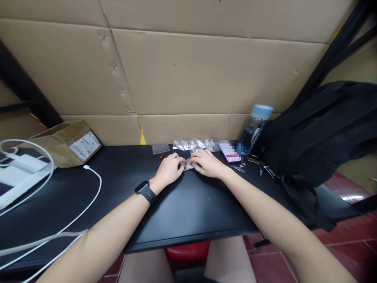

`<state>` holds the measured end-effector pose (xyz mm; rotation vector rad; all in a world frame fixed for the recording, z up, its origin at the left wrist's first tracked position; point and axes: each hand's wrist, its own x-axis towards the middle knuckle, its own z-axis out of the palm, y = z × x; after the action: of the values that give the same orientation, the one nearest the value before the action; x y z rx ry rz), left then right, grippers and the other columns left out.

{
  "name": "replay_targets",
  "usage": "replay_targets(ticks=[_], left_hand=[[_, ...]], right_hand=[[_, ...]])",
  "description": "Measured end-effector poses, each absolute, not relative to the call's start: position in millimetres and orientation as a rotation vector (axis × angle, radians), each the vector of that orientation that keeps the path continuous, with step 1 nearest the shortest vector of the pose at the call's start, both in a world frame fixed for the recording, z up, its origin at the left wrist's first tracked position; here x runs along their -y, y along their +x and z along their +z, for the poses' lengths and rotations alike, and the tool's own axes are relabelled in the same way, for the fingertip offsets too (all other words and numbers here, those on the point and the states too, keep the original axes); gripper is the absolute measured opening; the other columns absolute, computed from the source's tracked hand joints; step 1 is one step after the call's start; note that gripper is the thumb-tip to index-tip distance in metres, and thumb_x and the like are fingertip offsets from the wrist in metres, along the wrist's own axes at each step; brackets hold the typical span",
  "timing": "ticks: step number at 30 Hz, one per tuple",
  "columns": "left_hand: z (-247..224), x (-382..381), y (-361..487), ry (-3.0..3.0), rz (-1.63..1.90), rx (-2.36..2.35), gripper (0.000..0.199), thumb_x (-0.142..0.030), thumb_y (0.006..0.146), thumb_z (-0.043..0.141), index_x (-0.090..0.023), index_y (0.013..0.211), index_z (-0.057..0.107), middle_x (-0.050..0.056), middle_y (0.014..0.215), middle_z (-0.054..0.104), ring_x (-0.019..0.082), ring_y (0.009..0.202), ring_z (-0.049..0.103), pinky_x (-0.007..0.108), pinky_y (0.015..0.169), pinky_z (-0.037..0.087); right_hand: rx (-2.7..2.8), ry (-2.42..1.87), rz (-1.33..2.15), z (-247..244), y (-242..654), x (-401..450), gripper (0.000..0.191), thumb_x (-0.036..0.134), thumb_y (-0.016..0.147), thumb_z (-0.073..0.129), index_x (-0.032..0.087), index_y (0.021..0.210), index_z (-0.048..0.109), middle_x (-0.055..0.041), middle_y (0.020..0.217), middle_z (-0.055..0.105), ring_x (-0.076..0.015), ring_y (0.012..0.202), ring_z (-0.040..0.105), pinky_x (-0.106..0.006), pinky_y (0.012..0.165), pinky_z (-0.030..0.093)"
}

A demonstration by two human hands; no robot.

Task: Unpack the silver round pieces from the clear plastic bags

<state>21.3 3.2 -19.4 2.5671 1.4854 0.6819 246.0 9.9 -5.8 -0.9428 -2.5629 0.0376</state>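
Forearms: both reach forward over the black tabletop [188, 208]; a black wristband [145, 192] circles the left wrist.
Left hand [168, 169]: palm down, fingers curled, tips pinching the left end of a small clear plastic packet [187, 165].
Right hand [206, 163]: palm down, fingers bent, tips pinching the packet's right end.
Packet position: flat on the table, directly between both sets of fingertips, partly covered.
Behind hands: heap of similar clear packets with red specks [196, 144] against the cardboard wall.
Right side: blue-capped clear bottle [253, 127], black backpack [321, 133].
Left side: white cable [88, 196], brown cardboard box [67, 142].
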Motion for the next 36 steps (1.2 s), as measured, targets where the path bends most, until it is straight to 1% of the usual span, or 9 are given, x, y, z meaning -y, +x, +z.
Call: replay_targets(ticks=[2, 4, 7, 10, 13, 17, 22, 28, 36], left_hand=[[-20, -3, 21, 2.631, 0.646, -1.53, 0.035, -0.044, 0.099, 0.049, -0.025, 0.112, 0.075, 0.009, 0.113, 0.064, 0.027, 0.109, 0.06, 0.043, 0.097, 0.045], [-20, -2, 20, 2.652, 0.63, -1.549, 0.038, -0.053, 0.096, 0.054, -0.027, 0.112, 0.076, 0.009, 0.123, 0.06, 0.031, 0.12, 0.053, 0.051, 0.104, 0.039], [-18, -2, 17, 2.669, 0.646, -1.55, 0.028, -0.044, 0.095, 0.057, -0.027, 0.104, 0.077, 0.009, 0.131, 0.059, 0.033, 0.128, 0.046, 0.052, 0.106, 0.036], [-16, -4, 14, 2.593, 0.65, -1.576, 0.028, -0.035, 0.099, 0.051, -0.027, 0.095, 0.078, 0.007, 0.127, 0.064, 0.031, 0.126, 0.047, 0.051, 0.102, 0.037], [-16, -4, 13, 2.493, 0.606, -1.613, 0.029, -0.036, 0.098, 0.052, -0.026, 0.091, 0.078, 0.006, 0.124, 0.066, 0.032, 0.126, 0.048, 0.052, 0.1, 0.038], [-17, -3, 16, 2.469, 0.563, -1.601, 0.031, -0.035, 0.1, 0.048, -0.026, 0.094, 0.076, 0.007, 0.126, 0.066, 0.032, 0.124, 0.049, 0.053, 0.099, 0.038], [-17, -3, 15, 2.469, 0.581, -1.604, 0.029, -0.035, 0.1, 0.049, -0.025, 0.094, 0.076, 0.007, 0.122, 0.067, 0.031, 0.121, 0.05, 0.051, 0.097, 0.039], [-20, -5, 14, 2.402, 0.577, -1.625, 0.024, -0.037, 0.097, 0.056, -0.027, 0.091, 0.077, 0.005, 0.122, 0.068, 0.031, 0.122, 0.05, 0.051, 0.097, 0.038], [-14, -2, 10, 2.457, 0.723, -1.558, 0.026, -0.04, 0.099, 0.053, -0.028, 0.094, 0.075, 0.004, 0.117, 0.071, 0.031, 0.121, 0.052, 0.05, 0.1, 0.036]], right_hand=[[2.598, -0.96, 0.086, -7, 246, -10, 0.024, 0.026, 0.093, 0.064, 0.022, 0.117, 0.067, -0.0109, 0.116, 0.07, -0.0291, 0.115, 0.058, -0.044, 0.097, 0.036], [2.56, -1.01, 0.139, -10, 246, -12, 0.028, 0.023, 0.093, 0.064, 0.022, 0.12, 0.064, -0.0115, 0.118, 0.071, -0.0289, 0.116, 0.059, -0.043, 0.097, 0.035], [2.446, -1.055, 0.279, -13, 246, -15, 0.027, 0.018, 0.095, 0.059, 0.022, 0.122, 0.059, -0.0091, 0.113, 0.073, -0.0258, 0.112, 0.063, -0.042, 0.097, 0.035], [2.305, -1.075, 0.528, -10, 249, -14, 0.024, 0.026, 0.099, 0.057, 0.023, 0.123, 0.056, -0.0048, 0.104, 0.076, -0.0218, 0.099, 0.068, -0.041, 0.097, 0.038], [2.257, -1.104, 0.651, -7, 252, -11, 0.033, 0.028, 0.094, 0.065, 0.024, 0.125, 0.056, -0.0014, 0.098, 0.077, -0.0203, 0.09, 0.071, -0.039, 0.096, 0.041], [2.218, -1.132, 0.667, -10, 251, -11, 0.042, 0.016, 0.087, 0.07, 0.025, 0.126, 0.056, 0.0021, 0.091, 0.078, -0.0203, 0.096, 0.072, -0.04, 0.101, 0.04], [2.105, -1.22, 0.701, -12, 245, -10, 0.043, 0.024, 0.085, 0.077, 0.025, 0.123, 0.057, 0.0038, 0.084, 0.078, -0.0197, 0.087, 0.073, -0.04, 0.099, 0.039], [2.23, -1.261, 0.53, -8, 245, -5, 0.044, 0.015, 0.091, 0.064, 0.03, 0.131, 0.056, 0.0018, 0.092, 0.079, -0.0219, 0.099, 0.072, -0.045, 0.102, 0.031], [2.079, -1.307, 0.568, -6, 249, -12, 0.041, 0.017, 0.088, 0.064, 0.03, 0.127, 0.059, 0.0032, 0.086, 0.077, -0.0196, 0.082, 0.07, -0.039, 0.092, 0.038]])
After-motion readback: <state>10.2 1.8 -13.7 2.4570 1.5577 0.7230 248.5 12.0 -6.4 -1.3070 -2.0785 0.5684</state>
